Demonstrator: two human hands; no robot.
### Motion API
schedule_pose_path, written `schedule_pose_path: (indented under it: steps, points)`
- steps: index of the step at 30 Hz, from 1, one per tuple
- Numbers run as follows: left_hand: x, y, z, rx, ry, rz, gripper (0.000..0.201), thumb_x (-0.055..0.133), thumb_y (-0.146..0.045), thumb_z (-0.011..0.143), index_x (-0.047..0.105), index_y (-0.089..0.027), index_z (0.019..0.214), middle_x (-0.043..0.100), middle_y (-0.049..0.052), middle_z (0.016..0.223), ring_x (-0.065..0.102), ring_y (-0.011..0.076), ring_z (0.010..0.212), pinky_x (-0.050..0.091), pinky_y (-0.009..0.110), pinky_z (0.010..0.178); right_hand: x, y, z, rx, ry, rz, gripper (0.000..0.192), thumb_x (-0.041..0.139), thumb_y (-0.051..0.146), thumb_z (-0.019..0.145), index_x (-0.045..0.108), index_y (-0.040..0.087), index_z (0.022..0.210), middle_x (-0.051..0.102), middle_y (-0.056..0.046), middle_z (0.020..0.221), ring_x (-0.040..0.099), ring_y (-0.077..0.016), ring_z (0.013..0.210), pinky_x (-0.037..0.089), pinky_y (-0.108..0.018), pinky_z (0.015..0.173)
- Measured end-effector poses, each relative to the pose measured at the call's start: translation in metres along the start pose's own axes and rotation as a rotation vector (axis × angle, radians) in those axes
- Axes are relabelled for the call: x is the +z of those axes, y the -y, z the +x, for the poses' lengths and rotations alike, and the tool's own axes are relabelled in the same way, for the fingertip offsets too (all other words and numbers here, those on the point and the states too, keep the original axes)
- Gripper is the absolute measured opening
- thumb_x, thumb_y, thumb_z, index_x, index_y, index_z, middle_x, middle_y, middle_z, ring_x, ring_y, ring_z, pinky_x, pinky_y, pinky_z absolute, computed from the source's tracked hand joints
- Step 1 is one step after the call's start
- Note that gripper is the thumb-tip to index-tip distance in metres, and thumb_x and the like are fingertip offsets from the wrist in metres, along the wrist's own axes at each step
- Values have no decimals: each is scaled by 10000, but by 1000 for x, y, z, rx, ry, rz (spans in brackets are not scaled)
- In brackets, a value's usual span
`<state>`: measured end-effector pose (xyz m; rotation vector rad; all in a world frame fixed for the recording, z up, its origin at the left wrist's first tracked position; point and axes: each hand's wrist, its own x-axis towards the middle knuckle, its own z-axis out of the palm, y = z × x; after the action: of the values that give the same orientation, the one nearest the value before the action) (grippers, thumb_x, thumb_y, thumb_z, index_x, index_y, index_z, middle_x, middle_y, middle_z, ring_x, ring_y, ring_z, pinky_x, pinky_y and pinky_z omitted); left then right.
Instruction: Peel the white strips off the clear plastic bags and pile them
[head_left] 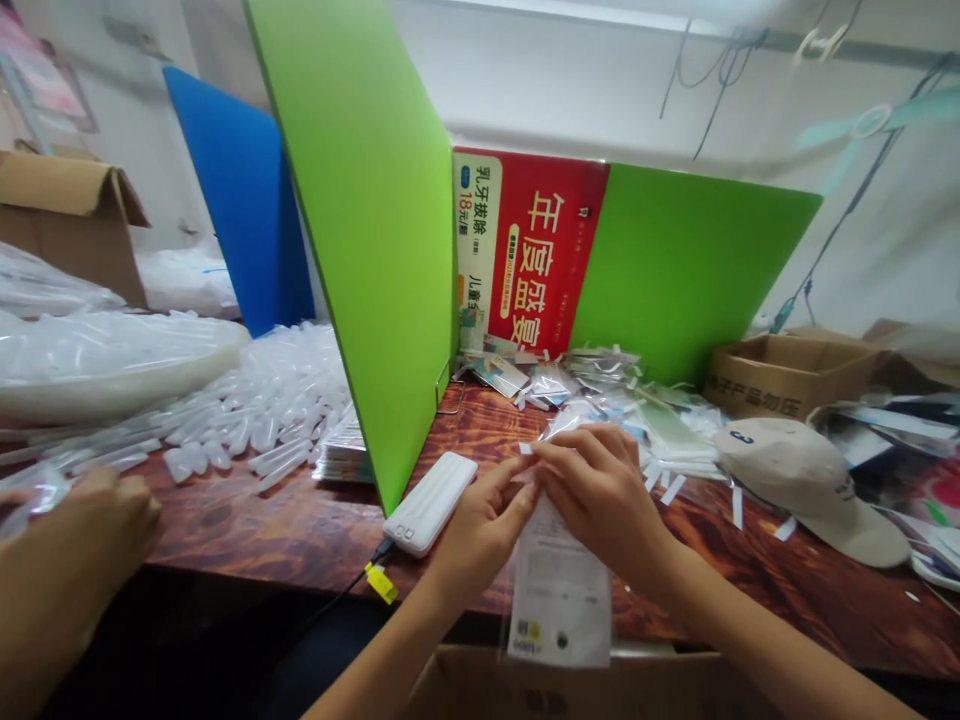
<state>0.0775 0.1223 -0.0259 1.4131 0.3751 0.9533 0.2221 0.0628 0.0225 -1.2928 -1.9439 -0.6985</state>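
A clear plastic packet with a printed card inside hangs between my hands, over the table's front edge. Its top end is pinched by the fingers of my left hand. From the other side, my right hand also grips that top end, its fingers bent over it. A small white tip shows at the fingertips; the rest of the packet's top is hidden by my fingers. Left of my left hand lies a white power bank, with a black cable and a yellow tag.
Green panels stand across the table. Behind my hands lie piled packets and white strips. A cap and cardboard box sit right. At left, another person's hand is near many translucent plastic pieces.
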Motion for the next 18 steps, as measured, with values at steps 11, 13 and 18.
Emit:
schedule_pose_path:
  steps: [11,13,18]
  points:
    - [7,2,0,-68,53,289,410,574,-331,857,652,-150,1218,460,-46,554,371,114,503,266,223,463,13,-22,1,370,23,416,146,576,165,762,540,204,626,563,-38,684,472,-213,717,366,-356,724]
    - [7,1,0,-133,16,202,426,604,-345,840,653,-163,1222,481,-46,539,408,116,497,285,220,464,13,-37,1,527,-137,436,130,536,213,793,527,209,664,537,-25,676,461,-201,680,368,-339,672]
    - [0,3,9,-251,-217,-146,424,697,-380,718,649,-149,1071,666,15,669,632,191,636,495,282,595,0,-69,2,878,-531,585,157,416,306,825,383,237,688,391,51,609,399,-144,541,366,-260,534]
